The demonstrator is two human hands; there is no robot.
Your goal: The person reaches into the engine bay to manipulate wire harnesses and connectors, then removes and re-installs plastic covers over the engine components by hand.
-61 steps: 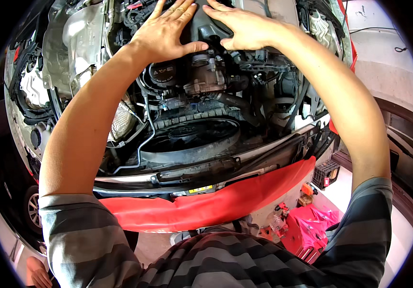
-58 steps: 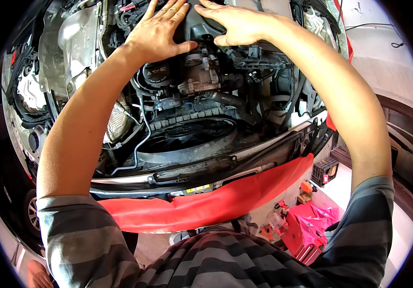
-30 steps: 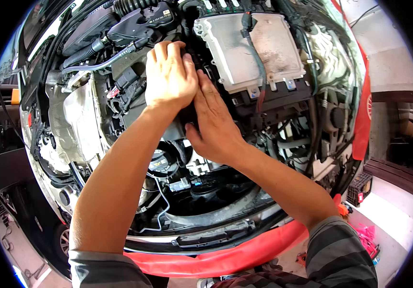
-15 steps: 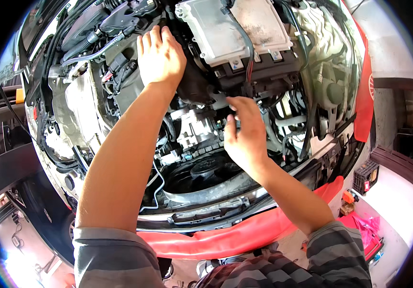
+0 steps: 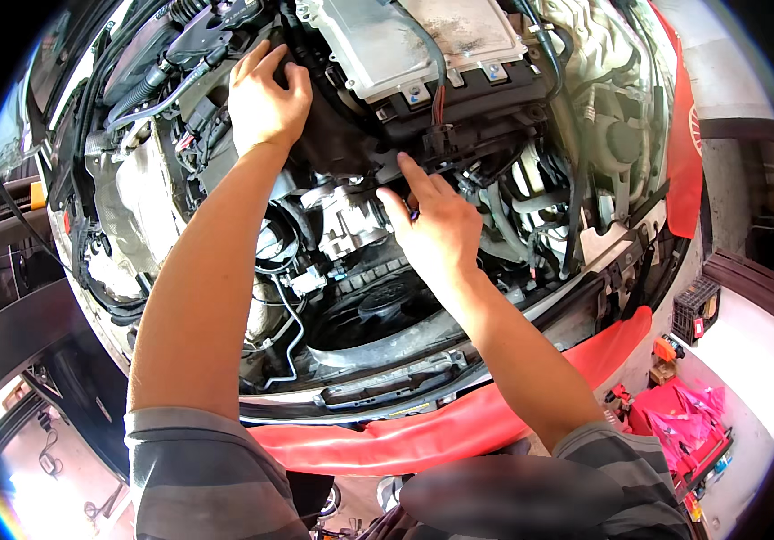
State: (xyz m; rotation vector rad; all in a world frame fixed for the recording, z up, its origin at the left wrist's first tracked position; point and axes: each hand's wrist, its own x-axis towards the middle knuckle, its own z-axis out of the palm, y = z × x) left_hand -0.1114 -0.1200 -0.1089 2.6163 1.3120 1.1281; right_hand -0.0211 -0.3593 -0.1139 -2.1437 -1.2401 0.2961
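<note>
My left hand (image 5: 270,101) lies at the upper left of the engine bay, over the edge between a dark grey cover (image 5: 241,171) and a curved black plastic duct (image 5: 333,135). Its fingers stretch forward and its thumb stands apart, near the duct. My right hand (image 5: 439,220) reaches in from the lower right. Its index fingertip is at the duct's lower right end, below the black tray, with the thumb spread beneath it. Whether that fingertip presses on the duct I cannot tell. Under the duct shows a bright metal engine part (image 5: 349,220).
A silver metal box (image 5: 432,45) with a cable sits on a black tray (image 5: 459,112). Toward me are the radiator fan (image 5: 378,310) and a red fender cover (image 5: 387,448) along the front edge. Hoses and a cloudy reservoir (image 5: 616,144) stand at right. A black crate (image 5: 696,310) is on the floor.
The whole view has shifted slightly. My left hand has slid left and its thumb has spread from the fingers. My right hand has moved left and up, its index finger now straighter.
</note>
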